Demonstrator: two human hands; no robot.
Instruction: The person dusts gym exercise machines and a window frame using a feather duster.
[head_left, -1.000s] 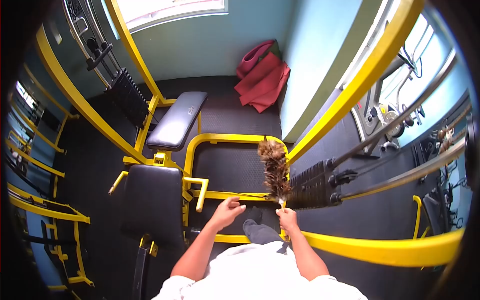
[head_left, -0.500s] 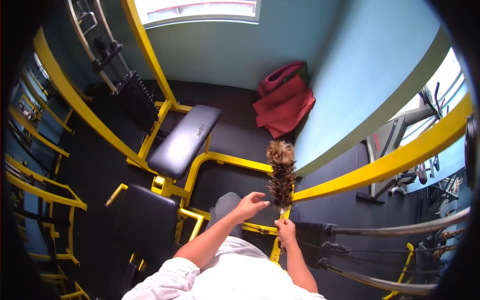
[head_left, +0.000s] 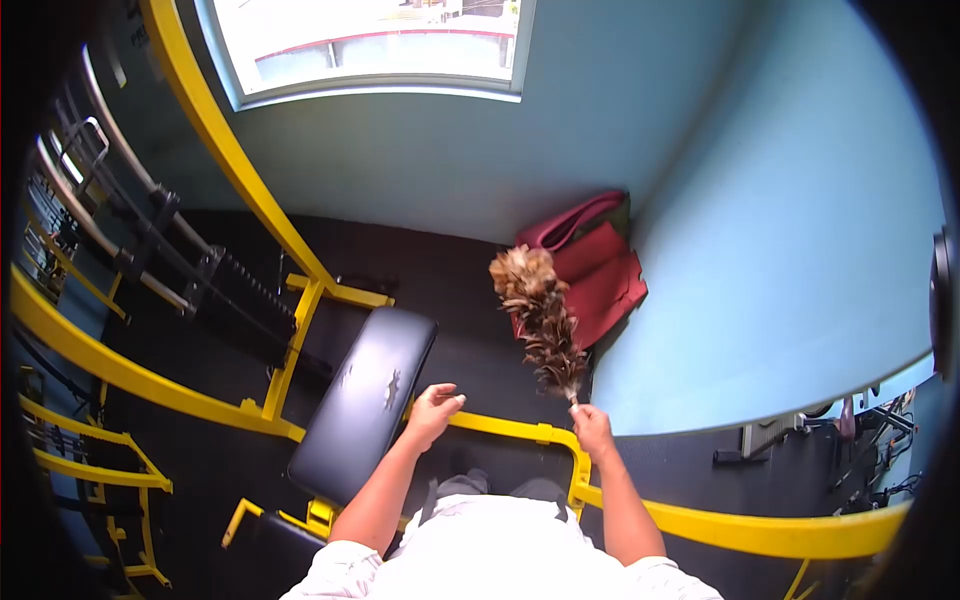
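My right hand point(head_left: 593, 430) is closed around the handle of a brown feather duster point(head_left: 545, 320). The duster tilts up and to the left, its pale bushy tip overlapping the red mats from my viewpoint. Off to the left, my left hand point(head_left: 436, 412) holds nothing; its fingers are loosely bent, with the thumb apart. It hovers near the lower right side of a black padded bench seat point(head_left: 365, 400), which has worn patches on its cover. Part of the duster's handle is hidden inside my right fist.
Yellow frame tubes point(head_left: 510, 428) run low in front of me, and another yellow beam point(head_left: 740, 525) crosses at right. Folded red mats point(head_left: 600, 285) lean in the corner by the blue wall point(head_left: 780, 250). A weight stack point(head_left: 245, 305) stands at left, below a window point(head_left: 370, 50).
My view has shifted forward toward the corner and window. The duster has swung up and left in my right hand. My left hand has moved left, away from the duster, toward the bench.
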